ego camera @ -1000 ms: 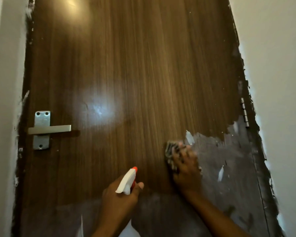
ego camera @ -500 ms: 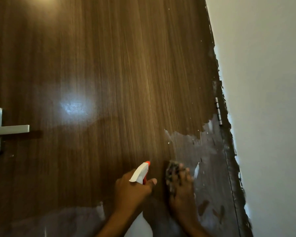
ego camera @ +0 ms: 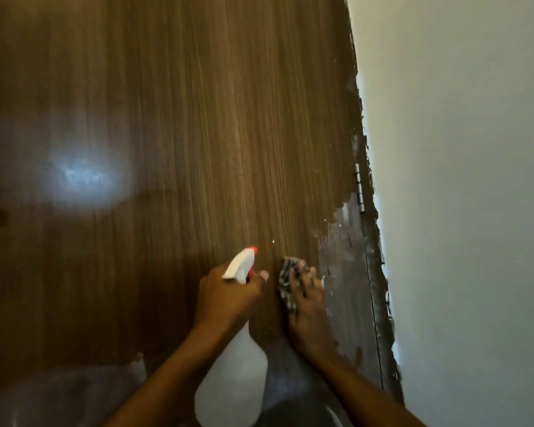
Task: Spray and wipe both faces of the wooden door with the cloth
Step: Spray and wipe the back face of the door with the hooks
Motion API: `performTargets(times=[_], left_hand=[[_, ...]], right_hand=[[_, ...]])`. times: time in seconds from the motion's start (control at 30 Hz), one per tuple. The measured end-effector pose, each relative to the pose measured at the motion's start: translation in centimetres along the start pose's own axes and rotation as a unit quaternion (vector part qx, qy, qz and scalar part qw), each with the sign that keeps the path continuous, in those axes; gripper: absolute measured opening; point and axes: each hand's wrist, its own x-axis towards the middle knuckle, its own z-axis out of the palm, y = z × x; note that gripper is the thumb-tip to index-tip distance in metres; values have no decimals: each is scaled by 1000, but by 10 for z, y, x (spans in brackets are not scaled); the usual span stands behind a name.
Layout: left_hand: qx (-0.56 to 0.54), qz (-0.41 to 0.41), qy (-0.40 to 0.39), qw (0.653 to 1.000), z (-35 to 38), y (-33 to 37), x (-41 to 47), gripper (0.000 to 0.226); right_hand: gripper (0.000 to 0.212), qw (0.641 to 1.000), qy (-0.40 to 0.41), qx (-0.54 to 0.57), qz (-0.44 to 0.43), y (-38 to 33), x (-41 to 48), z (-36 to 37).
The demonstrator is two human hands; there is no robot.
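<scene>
nearest, low and left of the hinge (ego camera: 359, 188): two bare forearms come up from the bottom edge.

spray bottle (ego camera: 232, 386): pale translucent body hangs below the left hand (ego camera: 225, 298), well below and left of the hinge. white trigger head with a red tip sticks up above the knuckles, pointing toward the door. motion blur on the body.

left hand: fingers curled round the bottle's neck, thumb tip showing just beside the red tip. whether a finger sits on the trigger, cannot tell.

right hand (ego camera: 309, 309): just beside the left hand, on the hinge side, the two apart. fingers laid fairly straight and a little spread over the cloth (ego camera: 287, 278), pressing it flat against the door.

cloth: dark, patterned, bunched. it pokes out past the fingertips and along the hand's left edge, touching the door face, below and left of the hinge.

wooden door (ego camera: 198, 134): brown, vertical grain, fills the view left of the hinge. a soft glare spot (ego camera: 80, 177) sits far left of the hinge at about its height.

grey dull patch (ego camera: 342, 257): directly below the hinge, running down beside the right hand, with white flecks. a similar grey band lies along the bottom, far left of the hinge.

hinge: metal, on the door's right edge. wall (ego camera: 460, 180): pale, plain, right of the hinge, with ragged paint along the frame line.
</scene>
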Motion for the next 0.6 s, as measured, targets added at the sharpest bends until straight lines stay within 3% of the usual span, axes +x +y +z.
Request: performTargets(times=[0.13, 0.2, 0.27, 0.33, 0.4, 0.43, 0.5, 0.6], left_hand=[[-27, -23, -30, 999, 16, 8, 21, 50], [-37, -38, -23, 998, 22, 1, 23, 48], [-46, -41, -12, 998, 30, -5, 21, 46], [-51, -40, 5, 998, 40, -8, 18, 44], [-47, -37, 15, 998, 48, -6, 19, 44], [-41, -39, 16, 998, 50, -5, 20, 45], [-46, -41, 21, 998, 67, -1, 22, 50], [-54, -32, 17, 998, 84, 8, 20, 57]], right_hand=[[69, 976, 84, -15, 200, 14, 64, -34], [65, 966, 102, 3, 236, 0, 98, -41], [64, 981, 98, -9, 167, -11, 104, -35], [63, 998, 60, -20, 2, -12, 76, -23], [59, 989, 14, -38, -144, 12, 34, -15], [58, 985, 1, -42, -167, 31, 19, -14], [60, 993, -13, -38, -111, 78, 20, -29], [65, 996, 44, -62, 46, 106, 75, -62]])
